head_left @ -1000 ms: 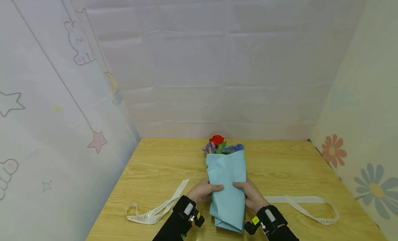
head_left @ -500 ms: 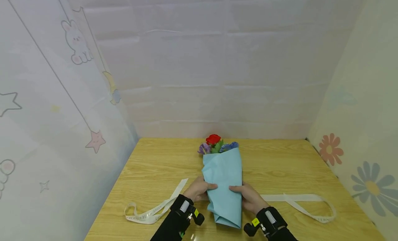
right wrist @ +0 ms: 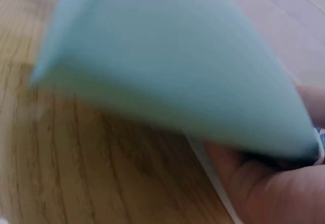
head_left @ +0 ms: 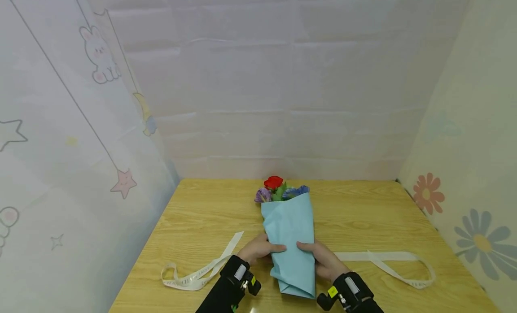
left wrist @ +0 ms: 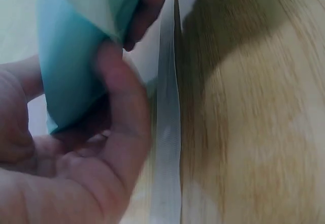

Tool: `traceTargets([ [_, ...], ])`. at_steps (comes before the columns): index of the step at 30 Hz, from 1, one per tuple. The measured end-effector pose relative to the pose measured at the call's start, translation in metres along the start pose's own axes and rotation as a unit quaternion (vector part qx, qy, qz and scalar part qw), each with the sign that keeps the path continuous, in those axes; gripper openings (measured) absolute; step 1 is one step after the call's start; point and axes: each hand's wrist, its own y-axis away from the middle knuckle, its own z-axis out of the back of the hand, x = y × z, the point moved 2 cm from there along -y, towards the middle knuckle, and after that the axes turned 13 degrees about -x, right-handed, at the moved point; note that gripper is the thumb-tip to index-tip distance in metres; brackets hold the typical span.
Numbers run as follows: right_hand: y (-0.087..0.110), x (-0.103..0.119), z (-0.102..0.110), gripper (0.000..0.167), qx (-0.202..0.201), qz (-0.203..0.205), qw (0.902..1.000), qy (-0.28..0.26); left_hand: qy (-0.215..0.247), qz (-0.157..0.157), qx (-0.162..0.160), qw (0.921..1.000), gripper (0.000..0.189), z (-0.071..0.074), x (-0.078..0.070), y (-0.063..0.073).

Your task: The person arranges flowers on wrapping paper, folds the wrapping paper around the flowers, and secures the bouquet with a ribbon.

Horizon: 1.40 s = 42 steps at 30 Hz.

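A bouquet in light blue wrapping paper (head_left: 288,221) lies in the middle of the head view, its top pointing away from me. A red flower (head_left: 273,182), a purple flower (head_left: 263,195) and a blue flower (head_left: 296,192) show above the paper's edge. My left hand (head_left: 257,250) grips the bouquet's left side, thumb on the front. On the right side, my right hand (head_left: 324,260) grips it likewise. The left wrist view shows the left fingers curled beneath the paper (left wrist: 71,56). The wrapped stems are hidden. In the right wrist view the paper (right wrist: 167,56) is blurred.
A white printed ribbon (head_left: 194,282) is laid across the wooden table (head_left: 218,205), looped at both ends; its middle is hidden by the bouquet and hands. Fabric-like walls (head_left: 250,102) stand behind and at both sides.
The bouquet has shifted slightly left with both hands on it, and the camera view has moved a little. In the last half second my left thumb has slid further in across the paper.
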Motion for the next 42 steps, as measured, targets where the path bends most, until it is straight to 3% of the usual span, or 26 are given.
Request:
traceTargets([
  [6,0.006,-0.005,-0.001,0.068,0.058,-0.027,0.9969,-0.046,0.049,0.005,-0.029,0.9984,0.049,0.002,0.004,-0.003],
  [11,0.008,-0.014,-0.005,0.066,0.11,-0.071,0.989,-0.069,0.067,-0.021,-0.036,0.9968,0.048,-0.001,0.01,-0.006],
  [17,0.007,-0.023,-0.009,0.077,0.107,-0.09,0.9856,-0.095,0.09,-0.038,-0.041,0.9944,0.043,-0.004,0.017,-0.009],
  [22,0.005,-0.023,-0.01,0.073,0.088,-0.068,0.9914,-0.069,0.026,-0.041,-0.038,0.9981,0.045,0.0,0.015,-0.006],
  [25,0.004,-0.023,-0.008,0.07,0.067,-0.062,0.9947,-0.047,-0.026,-0.028,-0.014,0.9992,0.043,0.006,0.013,-0.003],
  [27,0.004,-0.023,-0.007,0.069,0.05,-0.059,0.9965,-0.031,-0.037,-0.017,0.029,0.9988,0.039,0.01,0.012,-0.001],
  [30,0.004,-0.023,-0.005,0.07,0.022,-0.049,0.9985,-0.013,0.003,0.022,0.118,0.9928,0.045,0.017,0.008,0.004],
  [33,0.005,-0.022,-0.004,0.069,0.001,-0.034,0.9994,-0.01,0.043,0.054,0.183,0.9808,0.069,0.023,0.005,0.01],
  [38,0.007,-0.016,-0.003,0.068,-0.001,-0.019,0.9997,-0.016,0.05,0.046,0.224,0.9723,0.087,0.024,0.009,0.014],
  [41,0.008,-0.011,-0.003,0.07,0.01,-0.008,0.9997,-0.023,0.028,0.026,0.216,0.9757,0.088,0.023,0.01,0.013],
  [42,0.007,-0.01,-0.003,0.07,0.013,-0.005,0.9995,-0.027,0.014,0.021,0.196,0.9804,0.086,0.023,0.01,0.014],
])
